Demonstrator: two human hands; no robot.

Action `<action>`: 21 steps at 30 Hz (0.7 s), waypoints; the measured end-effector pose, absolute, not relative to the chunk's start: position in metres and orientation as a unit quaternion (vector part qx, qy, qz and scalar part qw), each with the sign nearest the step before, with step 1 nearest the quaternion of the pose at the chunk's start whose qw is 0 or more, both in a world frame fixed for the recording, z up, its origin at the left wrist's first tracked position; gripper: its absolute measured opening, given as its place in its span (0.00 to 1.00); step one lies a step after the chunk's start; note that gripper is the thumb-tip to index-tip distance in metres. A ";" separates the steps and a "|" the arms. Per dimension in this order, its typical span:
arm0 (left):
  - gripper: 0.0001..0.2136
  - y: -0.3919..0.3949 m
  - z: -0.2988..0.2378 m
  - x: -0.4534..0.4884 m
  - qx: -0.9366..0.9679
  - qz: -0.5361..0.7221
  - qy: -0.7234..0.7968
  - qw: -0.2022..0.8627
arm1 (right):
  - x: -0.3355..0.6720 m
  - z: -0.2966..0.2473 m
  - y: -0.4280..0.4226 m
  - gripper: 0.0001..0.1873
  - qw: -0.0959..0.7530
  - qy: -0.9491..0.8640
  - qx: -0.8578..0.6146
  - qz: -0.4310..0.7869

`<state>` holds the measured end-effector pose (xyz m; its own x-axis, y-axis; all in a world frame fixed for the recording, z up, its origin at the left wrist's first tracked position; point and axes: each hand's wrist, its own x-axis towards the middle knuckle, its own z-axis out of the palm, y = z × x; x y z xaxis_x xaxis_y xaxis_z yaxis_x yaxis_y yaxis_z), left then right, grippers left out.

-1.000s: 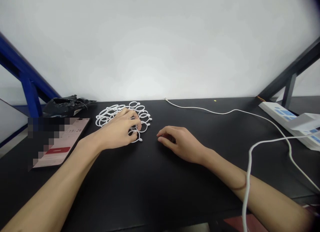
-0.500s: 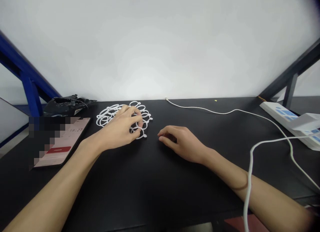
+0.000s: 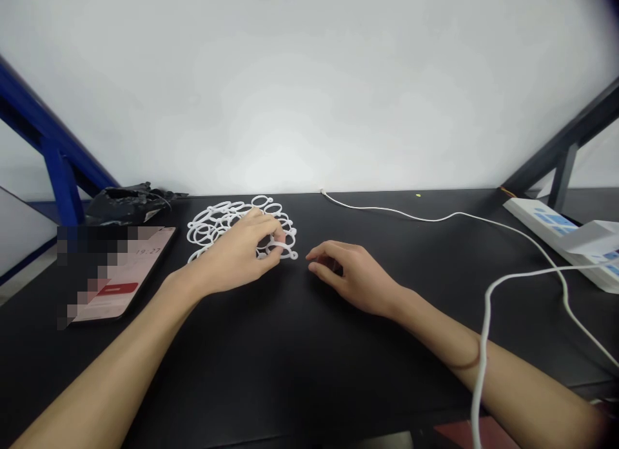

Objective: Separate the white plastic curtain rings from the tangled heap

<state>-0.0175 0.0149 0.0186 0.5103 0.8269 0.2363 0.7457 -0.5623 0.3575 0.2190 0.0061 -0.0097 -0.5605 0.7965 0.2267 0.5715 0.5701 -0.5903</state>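
Note:
My left hand (image 3: 246, 249) reaches over a loose pile of white plastic rings (image 3: 207, 224), each with a small eyelet tab on its edge. Thumb and fingers pinch one white ring (image 3: 289, 251) at the pile's near right side. Its eyelet end points right, and the fingers cover part of it. To the right, my right hand (image 3: 353, 275) rests on the black table, fingers curved, a gap between thumb and forefinger and nothing held. A short distance separates its fingertips from the pinched ring.
A phone (image 3: 123, 294), partly pixelated, lies at left, with crumpled black plastic (image 3: 126, 204) behind it. White cable (image 3: 411, 215) runs across the back and right, passing over my right forearm. White boxes (image 3: 546, 226) stand at far right. A pale wall closes the back.
My left hand has shifted slightly right, and the pinched ring has moved with it, up and to the right off its former spot. My right hand stays nearly still.

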 end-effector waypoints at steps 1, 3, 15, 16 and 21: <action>0.03 0.013 0.020 -0.015 0.857 0.198 0.460 0.123 | 0.218 -0.010 0.006 0.08 0.246 -0.851 -0.404 0.230; 0.03 0.009 0.022 -0.011 0.846 0.209 0.466 0.153 | 0.217 -0.012 0.006 0.09 0.251 -0.849 -0.406 0.226; 0.11 0.006 0.020 -0.003 0.829 0.208 0.469 0.223 | 0.217 -0.012 0.008 0.07 0.275 -0.840 -0.413 0.220; 0.12 0.007 0.020 -0.003 0.826 0.207 0.472 0.228 | 0.218 -0.012 0.009 0.07 0.273 -0.839 -0.419 0.216; 0.11 0.009 0.015 -0.004 0.830 0.206 0.465 0.229 | 0.219 -0.014 0.012 0.07 0.269 -0.833 -0.439 0.204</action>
<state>-0.0044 0.0091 0.0146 0.4824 0.8665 0.1280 0.6776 -0.4618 0.5723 0.2194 0.0116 -0.0137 -0.4706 0.8403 0.2691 0.6206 0.5320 -0.5760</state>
